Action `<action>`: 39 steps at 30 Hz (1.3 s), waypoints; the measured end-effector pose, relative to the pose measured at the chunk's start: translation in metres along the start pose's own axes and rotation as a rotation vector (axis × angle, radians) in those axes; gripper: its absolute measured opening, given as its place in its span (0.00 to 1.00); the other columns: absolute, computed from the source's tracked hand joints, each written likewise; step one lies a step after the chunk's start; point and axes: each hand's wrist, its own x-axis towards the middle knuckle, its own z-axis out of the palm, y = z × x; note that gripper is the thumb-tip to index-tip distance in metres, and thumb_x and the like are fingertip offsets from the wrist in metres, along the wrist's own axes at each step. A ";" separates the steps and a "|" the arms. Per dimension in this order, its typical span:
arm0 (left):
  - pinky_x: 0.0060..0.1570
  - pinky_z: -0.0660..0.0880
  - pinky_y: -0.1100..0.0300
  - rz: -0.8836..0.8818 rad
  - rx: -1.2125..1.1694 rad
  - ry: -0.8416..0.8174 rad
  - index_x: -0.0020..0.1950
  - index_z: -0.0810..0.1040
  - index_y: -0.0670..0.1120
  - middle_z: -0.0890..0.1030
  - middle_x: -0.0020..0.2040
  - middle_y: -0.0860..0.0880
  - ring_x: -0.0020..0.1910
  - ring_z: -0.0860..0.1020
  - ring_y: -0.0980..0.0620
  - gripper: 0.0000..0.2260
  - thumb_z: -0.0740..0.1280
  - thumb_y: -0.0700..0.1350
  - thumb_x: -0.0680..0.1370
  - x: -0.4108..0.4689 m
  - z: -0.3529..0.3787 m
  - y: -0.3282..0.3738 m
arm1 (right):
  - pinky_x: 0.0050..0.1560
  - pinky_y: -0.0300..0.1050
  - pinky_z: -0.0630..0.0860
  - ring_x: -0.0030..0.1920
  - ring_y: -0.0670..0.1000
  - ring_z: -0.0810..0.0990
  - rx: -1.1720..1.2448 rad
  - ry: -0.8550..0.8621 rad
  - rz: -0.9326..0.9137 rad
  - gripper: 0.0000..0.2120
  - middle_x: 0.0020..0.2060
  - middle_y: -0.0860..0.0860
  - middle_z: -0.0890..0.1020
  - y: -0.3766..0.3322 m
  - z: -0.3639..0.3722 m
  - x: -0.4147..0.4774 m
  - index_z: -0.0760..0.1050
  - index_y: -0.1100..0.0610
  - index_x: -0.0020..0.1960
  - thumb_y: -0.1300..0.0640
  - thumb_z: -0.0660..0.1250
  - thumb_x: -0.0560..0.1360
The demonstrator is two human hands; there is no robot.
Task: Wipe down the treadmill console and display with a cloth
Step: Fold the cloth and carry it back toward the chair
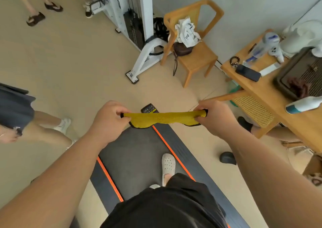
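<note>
A yellow cloth (163,118) with a dark edge is stretched level between my two hands over the front end of the treadmill. My left hand (108,117) grips its left end and my right hand (217,115) grips its right end. Below lies the flat treadmill belt (135,158), dark grey with orange stripes along both sides. A small black console panel (149,108) with a yellow-green label shows just beyond the cloth; most of the treadmill's front is hidden by the cloth. My foot in a white clog (168,166) stands on the belt.
A wooden chair (195,57) with a bag and white cloth stands ahead by the wall, beside a white weight machine (135,27). A wooden table (271,91) with several items is at the right. People's legs (50,128) stand at the left and far left.
</note>
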 end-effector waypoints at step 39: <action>0.48 0.82 0.49 -0.173 -0.520 -0.268 0.50 0.83 0.50 0.86 0.46 0.48 0.46 0.84 0.47 0.09 0.64 0.42 0.83 0.531 -0.097 0.108 | 0.49 0.62 0.85 0.52 0.60 0.84 0.932 0.251 0.454 0.05 0.51 0.60 0.83 -0.126 -0.097 0.455 0.80 0.53 0.50 0.52 0.72 0.79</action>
